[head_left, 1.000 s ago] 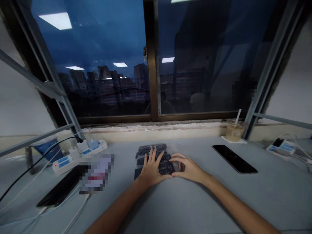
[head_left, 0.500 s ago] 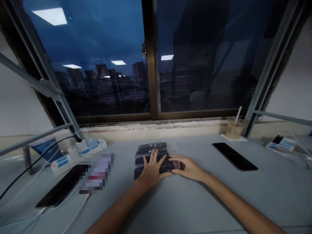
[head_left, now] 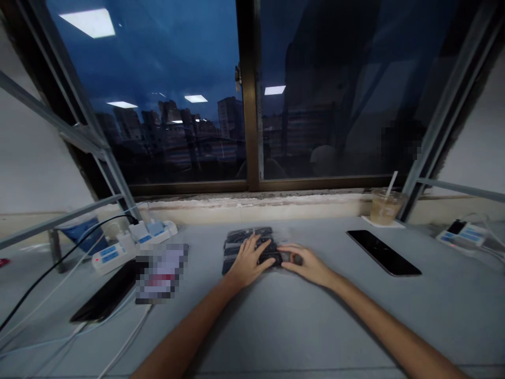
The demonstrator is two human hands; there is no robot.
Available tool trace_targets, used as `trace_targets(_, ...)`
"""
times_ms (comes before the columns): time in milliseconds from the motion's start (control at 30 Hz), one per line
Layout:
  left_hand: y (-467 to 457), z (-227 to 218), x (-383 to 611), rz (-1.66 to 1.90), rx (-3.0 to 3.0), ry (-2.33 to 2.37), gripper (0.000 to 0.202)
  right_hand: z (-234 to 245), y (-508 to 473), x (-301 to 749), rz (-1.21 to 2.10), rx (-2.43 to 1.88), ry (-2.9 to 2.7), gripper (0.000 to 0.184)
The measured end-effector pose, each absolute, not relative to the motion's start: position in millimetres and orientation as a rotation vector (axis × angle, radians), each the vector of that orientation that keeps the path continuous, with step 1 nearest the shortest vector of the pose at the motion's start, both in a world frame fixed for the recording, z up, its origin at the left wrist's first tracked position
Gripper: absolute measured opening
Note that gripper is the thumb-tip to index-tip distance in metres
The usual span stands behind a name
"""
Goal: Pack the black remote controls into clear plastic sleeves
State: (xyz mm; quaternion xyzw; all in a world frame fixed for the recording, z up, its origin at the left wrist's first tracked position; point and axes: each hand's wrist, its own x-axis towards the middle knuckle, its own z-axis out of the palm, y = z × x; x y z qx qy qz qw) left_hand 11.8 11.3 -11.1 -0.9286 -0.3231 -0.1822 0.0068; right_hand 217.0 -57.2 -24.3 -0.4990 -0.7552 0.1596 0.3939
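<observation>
Several dark flat strip-like packets (head_left: 230,265) lie in rows on the grey table, close together, with what looks like clear plastic film about them. My left hand (head_left: 251,259) rests over them with fingers stretched and spread, covering much of their middle. At their right end, my right hand (head_left: 307,265) has its thumb and fingers around the end of one packet. The small dark end shows between thumb and forefinger. Blur hides what the packets contain.
Left on the grey table (head_left: 256,326) lie two phones with cables, a dark one (head_left: 108,292) and a lit one (head_left: 163,273), beside white power strips (head_left: 110,259). On the right are a black phone (head_left: 384,252), a drink cup (head_left: 384,208) and another power strip (head_left: 461,234).
The packets have shifted slightly away from me, with both hands staying on them. My left fingers are a little closer together. The whole view has moved slightly.
</observation>
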Motion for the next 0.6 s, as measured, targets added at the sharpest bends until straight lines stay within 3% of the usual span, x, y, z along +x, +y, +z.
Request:
trace_targets(133,34,1,-7,-0.759,-2.584,-1.319,0.037,-27,-50,239,0.212,-1.482,-1.712,0.033)
trace_targets(300,63,4,-46,-0.643,-2.336,-1.772,0.036,-38,-44,271,-0.057,-1.77,-1.607,0.035)
trace_targets(600,75,-20,-62,-0.411,-2.482,-1.8,0.034,-54,-48,267,-0.096,-2.117,-1.686,0.053)
